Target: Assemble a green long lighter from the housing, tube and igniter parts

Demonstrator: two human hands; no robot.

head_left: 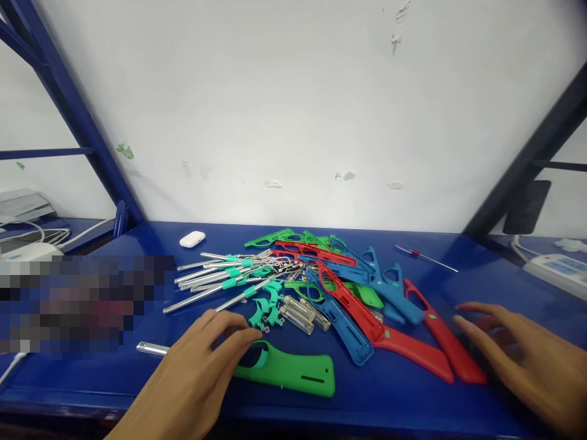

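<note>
- Left hand [202,363], curled, gripping green lighter [300,371] by its middle.
- Right hand [527,354], spread, blurred, just beside red casing [452,339].
- Screwdriver [418,253], lying farther back.

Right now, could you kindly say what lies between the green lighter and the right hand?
In the head view, part of a blue shell and two red handles lie between the lighter and right hand.

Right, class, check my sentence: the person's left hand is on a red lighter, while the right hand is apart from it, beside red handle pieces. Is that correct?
Not quite: the lighter under the left hand is green, not red, as the head view shows. The right hand is indeed apart from it, beside red handle pieces.
</note>
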